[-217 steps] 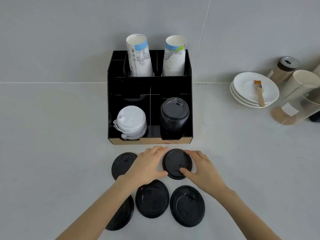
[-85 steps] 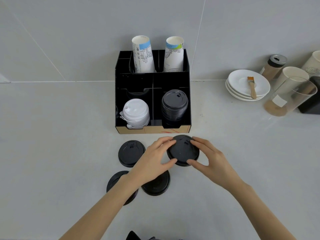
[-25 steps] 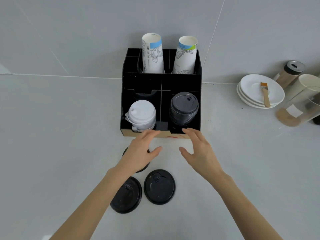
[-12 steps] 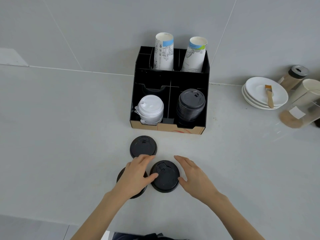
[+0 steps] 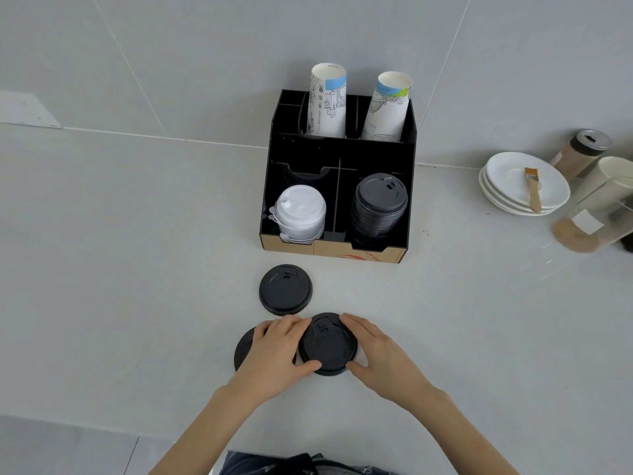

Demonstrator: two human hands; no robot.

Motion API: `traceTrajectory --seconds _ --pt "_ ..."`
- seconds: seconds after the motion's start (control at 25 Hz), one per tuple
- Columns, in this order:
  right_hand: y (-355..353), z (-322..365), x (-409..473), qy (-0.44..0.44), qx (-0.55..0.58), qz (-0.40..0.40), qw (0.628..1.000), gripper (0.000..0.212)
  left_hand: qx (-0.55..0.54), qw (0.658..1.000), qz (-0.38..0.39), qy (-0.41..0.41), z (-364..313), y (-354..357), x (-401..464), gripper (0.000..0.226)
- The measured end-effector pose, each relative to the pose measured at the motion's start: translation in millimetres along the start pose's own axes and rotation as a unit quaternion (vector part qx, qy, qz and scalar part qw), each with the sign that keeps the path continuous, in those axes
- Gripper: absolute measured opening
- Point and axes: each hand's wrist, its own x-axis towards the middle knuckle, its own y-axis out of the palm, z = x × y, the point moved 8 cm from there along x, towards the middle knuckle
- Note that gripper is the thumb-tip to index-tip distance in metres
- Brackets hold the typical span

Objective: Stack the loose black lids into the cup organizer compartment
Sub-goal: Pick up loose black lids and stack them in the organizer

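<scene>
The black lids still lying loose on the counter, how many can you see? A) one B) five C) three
C: one lid lies alone near the organizer, one sits between both hands, and one peeks from under the left hand.

No legible text or labels anywhere

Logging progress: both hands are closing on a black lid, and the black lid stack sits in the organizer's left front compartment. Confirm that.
Not quite. In the head view the black lid stack sits in the right front compartment; white lids fill the left. Both the left hand and right hand do flank a black lid.
</scene>
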Motion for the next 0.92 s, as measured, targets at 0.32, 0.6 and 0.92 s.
traceTrajectory --seconds 0.32,0.6,0.92 --pt "-24.4 6.6 4.4 -0.015 0.034 -0.08 0.996 0.06 -0.023 0.998 -0.035 0.041 -20.2 -27.9 10.2 0.082" --pt "-57.2 14.8 11.6 -0.025 0.063 -0.163 0.984 0.054 -0.069 0.994 -0.059 0.067 -33.0 -62.5 26.3 0.088" --pt "-107.4 20.0 24.3 -0.026 0.072 -0.237 0.969 0.046 -0.077 0.988 -0.086 0.103 -51.7 -111.4 59.2 0.08"
